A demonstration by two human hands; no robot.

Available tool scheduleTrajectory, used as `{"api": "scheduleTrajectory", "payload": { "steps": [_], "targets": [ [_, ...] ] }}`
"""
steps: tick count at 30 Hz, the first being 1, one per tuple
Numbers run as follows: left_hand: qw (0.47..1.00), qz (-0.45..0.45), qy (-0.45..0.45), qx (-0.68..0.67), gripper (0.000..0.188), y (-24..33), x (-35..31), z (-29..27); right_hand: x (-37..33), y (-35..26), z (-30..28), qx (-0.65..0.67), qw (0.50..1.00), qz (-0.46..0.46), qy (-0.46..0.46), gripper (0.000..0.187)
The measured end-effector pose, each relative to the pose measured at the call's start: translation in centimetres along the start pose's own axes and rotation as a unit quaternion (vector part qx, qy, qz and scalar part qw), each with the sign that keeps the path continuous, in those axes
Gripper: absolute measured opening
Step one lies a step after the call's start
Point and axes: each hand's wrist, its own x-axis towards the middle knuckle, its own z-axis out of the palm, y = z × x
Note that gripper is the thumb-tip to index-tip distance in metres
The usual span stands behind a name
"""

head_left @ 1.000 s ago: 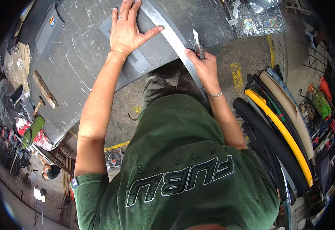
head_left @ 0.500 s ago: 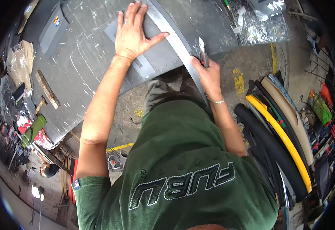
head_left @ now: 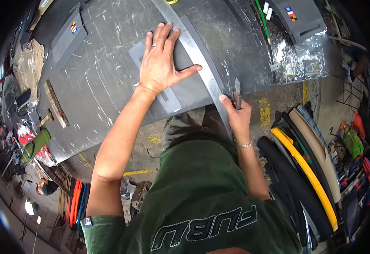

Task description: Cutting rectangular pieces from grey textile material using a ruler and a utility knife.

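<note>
My left hand lies flat on a dark grey sheet, fingers spread. Its fingertips and outstretched thumb touch a long metal ruler. The ruler runs diagonally across the sheet and past the table's near edge towards my body. A strip of the grey sheet shows along the ruler's right side. My right hand, at that table edge, is closed round a utility knife with its blade pointing up and away. The right thumb rests at the ruler's edge. My left palm and forearm cover part of a slotted grey piece.
The scratched dark table carries a wooden stick, a hammer, a green pencil and grey pieces with coloured patches. Clear plastic covers the right corner. Rolls of material stand right of me.
The whole view has shifted, so table and hands sit lower in it and more of the far side shows. Both hands keep nearly the same places along the ruler.
</note>
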Motion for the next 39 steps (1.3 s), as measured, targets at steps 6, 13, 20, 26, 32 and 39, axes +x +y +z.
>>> {"api": "scheduleTrajectory", "payload": {
  "steps": [6,13,20,26,32,39],
  "targets": [
    [1.0,-0.014,-0.01,-0.001,0.108,0.0,-0.1,-0.1,-0.5,-0.5,-0.1,0.01,0.999,0.032,0.0,0.027],
    [0.999,-0.022,-0.023,-0.005,0.11,-0.1,0.1,-0.1,-0.7,-1.0,0.4,0.029,0.999,0.006,0.029,0.037],
    [0.999,-0.024,-0.027,-0.004,0.111,0.0,0.1,-0.1,-0.8,-1.3,0.3,0.034,0.999,0.023,0.025,0.035],
    [0.999,-0.026,-0.03,0.0,0.112,0.0,0.1,-0.1,-0.9,-1.4,0.3,0.034,0.999,0.025,0.025,0.034],
    [1.0,-0.016,-0.02,0.014,0.112,-0.3,0.0,0.2,-1.0,-2.1,0.3,0.027,0.999,0.043,0.017,0.034],
    [1.0,-0.018,-0.018,0.012,0.11,-0.2,0.0,0.0,-0.9,-2.1,0.1,-0.008,0.999,0.05,0.004,0.029]
  ]
}}
